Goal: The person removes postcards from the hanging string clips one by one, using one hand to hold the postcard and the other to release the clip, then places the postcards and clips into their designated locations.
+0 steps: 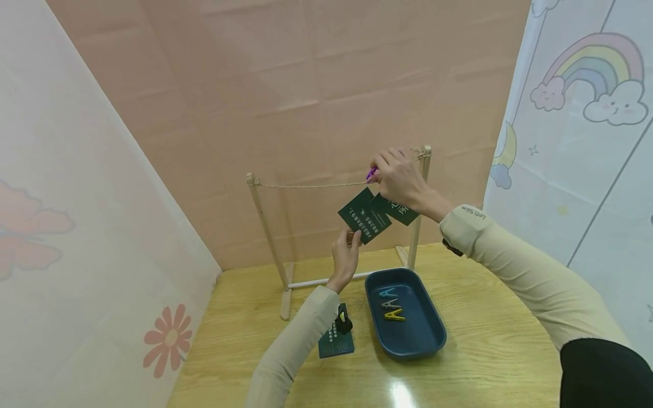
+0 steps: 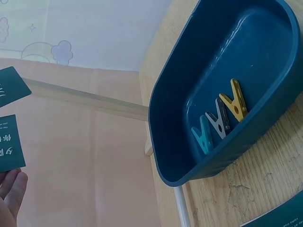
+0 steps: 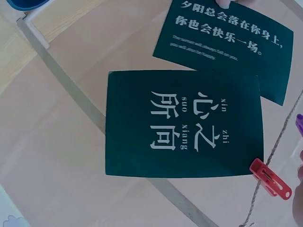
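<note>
My left hand (image 1: 346, 258) pinches the lower edge of a dark green card (image 1: 363, 216) with white writing, holding it up under a twine line (image 1: 311, 186). Higher up, at the twine, my right hand (image 1: 400, 180) holds a purple clothespin (image 1: 372, 173) between thumb and fingers. A second green card (image 3: 184, 125) hangs from the line by a red clothespin (image 3: 270, 178) at one corner. In the right wrist view it overlaps part of the card in my left hand. Only the fingertips of my right hand show at that view's right edge.
The twine runs between two posts of a wooden frame (image 1: 267, 232) on the table (image 1: 484, 317). In front stands a blue basin (image 1: 408, 340) holding a blue, a grey and a yellow clothespin (image 2: 235, 101). Another green card (image 1: 336, 345) lies beside it, partly under a small black object (image 1: 344, 322).
</note>
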{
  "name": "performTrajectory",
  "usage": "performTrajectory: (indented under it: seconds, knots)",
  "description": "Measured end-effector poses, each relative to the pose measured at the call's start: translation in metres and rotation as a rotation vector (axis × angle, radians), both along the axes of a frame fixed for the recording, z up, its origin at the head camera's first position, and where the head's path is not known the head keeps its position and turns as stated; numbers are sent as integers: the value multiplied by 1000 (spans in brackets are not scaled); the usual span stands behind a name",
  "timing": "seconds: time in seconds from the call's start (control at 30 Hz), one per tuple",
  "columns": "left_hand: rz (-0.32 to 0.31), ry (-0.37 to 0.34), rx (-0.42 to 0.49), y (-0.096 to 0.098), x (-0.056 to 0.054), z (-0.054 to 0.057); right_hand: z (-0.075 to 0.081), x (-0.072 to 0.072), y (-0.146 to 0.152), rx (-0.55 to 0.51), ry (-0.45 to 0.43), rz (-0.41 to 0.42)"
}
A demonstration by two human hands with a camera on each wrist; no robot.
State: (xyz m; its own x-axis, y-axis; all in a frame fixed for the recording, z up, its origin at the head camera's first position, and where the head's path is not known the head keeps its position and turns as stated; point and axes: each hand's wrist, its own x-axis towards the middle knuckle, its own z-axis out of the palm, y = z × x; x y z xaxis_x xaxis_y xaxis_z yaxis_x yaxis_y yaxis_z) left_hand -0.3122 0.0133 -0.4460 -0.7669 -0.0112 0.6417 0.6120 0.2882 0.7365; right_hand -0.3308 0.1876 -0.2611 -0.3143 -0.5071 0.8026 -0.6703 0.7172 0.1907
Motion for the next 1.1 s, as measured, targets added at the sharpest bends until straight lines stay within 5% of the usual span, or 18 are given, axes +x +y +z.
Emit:
performTrajectory:
  seconds: [1.1]
  knots:
    - [-30,-31,-3,-13,6,-12,-24,6,8,53,-43,199]
